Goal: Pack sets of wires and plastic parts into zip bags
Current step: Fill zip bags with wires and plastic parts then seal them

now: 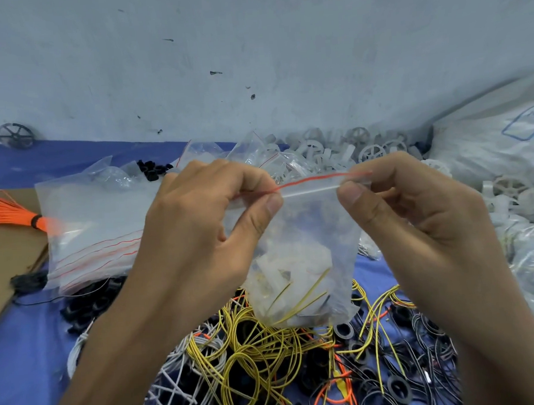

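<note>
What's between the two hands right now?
Head view: the zip bag, its red-lined seal stretched from left hand to right hand, both pinching it.

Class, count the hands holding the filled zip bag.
2. The left hand pinches the zip bag at the seal's left end; the right hand pinches the right end.

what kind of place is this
Probably a small-parts packing bench in a workshop: heaps of yellow wires on the blue table cover, a pile of white plastic wheels, and spare zip bags beside the filled zip bag.
</note>
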Demonstrator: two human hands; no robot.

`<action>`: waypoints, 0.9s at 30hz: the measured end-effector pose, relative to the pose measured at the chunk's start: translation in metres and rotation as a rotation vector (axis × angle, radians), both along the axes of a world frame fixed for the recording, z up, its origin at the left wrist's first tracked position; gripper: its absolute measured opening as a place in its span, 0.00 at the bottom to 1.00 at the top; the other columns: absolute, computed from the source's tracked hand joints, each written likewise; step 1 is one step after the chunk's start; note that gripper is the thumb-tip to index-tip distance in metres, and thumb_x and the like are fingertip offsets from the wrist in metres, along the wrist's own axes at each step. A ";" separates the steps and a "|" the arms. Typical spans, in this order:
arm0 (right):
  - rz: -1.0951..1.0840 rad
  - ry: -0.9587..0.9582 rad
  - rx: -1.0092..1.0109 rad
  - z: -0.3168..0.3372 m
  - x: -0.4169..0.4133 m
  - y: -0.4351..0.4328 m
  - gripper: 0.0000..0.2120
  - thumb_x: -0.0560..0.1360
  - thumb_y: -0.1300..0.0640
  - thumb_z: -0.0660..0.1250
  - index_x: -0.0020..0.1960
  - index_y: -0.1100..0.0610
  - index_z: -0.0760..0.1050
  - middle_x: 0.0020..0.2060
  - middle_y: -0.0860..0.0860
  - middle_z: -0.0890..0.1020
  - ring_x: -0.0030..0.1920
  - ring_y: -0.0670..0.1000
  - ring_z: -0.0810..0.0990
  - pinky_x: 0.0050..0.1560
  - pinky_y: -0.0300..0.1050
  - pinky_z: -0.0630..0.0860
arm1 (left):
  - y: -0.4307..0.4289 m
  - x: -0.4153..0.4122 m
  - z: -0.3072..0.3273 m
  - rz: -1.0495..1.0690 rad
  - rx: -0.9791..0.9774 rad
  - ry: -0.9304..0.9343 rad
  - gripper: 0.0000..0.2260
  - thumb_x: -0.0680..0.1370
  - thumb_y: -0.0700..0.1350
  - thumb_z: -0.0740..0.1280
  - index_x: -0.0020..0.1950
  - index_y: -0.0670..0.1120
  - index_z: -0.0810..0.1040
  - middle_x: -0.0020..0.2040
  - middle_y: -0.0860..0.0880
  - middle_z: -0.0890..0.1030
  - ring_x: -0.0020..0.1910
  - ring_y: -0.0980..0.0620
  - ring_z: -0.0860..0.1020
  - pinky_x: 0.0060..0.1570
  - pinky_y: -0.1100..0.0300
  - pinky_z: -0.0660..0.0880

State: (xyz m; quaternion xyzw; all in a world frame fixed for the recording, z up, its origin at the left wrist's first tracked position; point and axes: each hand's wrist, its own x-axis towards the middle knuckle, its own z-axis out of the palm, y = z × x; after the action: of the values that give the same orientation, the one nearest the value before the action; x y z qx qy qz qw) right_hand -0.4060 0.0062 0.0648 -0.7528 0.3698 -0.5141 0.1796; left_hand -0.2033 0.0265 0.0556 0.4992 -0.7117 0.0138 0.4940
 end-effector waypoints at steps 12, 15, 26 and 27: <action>-0.053 -0.033 0.007 0.000 -0.008 -0.005 0.02 0.77 0.51 0.67 0.47 0.48 0.78 0.38 0.47 0.81 0.35 0.45 0.78 0.32 0.46 0.74 | -0.002 0.009 0.001 0.003 0.014 0.043 0.03 0.76 0.55 0.67 0.48 0.59 0.78 0.50 0.62 0.78 0.49 0.59 0.75 0.52 0.54 0.72; -0.067 -0.032 -0.004 0.000 -0.010 -0.005 0.03 0.77 0.51 0.67 0.47 0.48 0.78 0.38 0.47 0.81 0.36 0.46 0.79 0.34 0.48 0.75 | -0.002 0.009 0.000 0.037 0.005 0.020 0.02 0.78 0.54 0.65 0.48 0.58 0.76 0.48 0.61 0.77 0.48 0.57 0.74 0.50 0.56 0.71; -0.064 -0.077 -0.007 0.001 -0.011 -0.007 0.02 0.77 0.51 0.67 0.47 0.47 0.78 0.39 0.47 0.82 0.37 0.47 0.81 0.37 0.49 0.76 | -0.007 0.014 -0.003 0.039 0.041 -0.030 0.03 0.79 0.53 0.62 0.50 0.56 0.74 0.46 0.62 0.75 0.48 0.53 0.74 0.52 0.50 0.73; -0.069 -0.070 -0.010 0.001 -0.011 -0.008 0.02 0.77 0.51 0.67 0.47 0.47 0.78 0.39 0.46 0.82 0.37 0.47 0.80 0.36 0.49 0.75 | -0.008 0.014 -0.004 0.039 0.047 -0.033 0.03 0.79 0.53 0.62 0.50 0.57 0.74 0.47 0.62 0.76 0.49 0.54 0.74 0.52 0.53 0.73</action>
State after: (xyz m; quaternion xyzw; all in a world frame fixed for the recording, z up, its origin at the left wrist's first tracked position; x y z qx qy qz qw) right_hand -0.4165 -0.0013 0.0654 -0.7221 0.3865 -0.5477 0.1710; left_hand -0.1892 0.0186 0.0514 0.5243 -0.7099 0.0151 0.4700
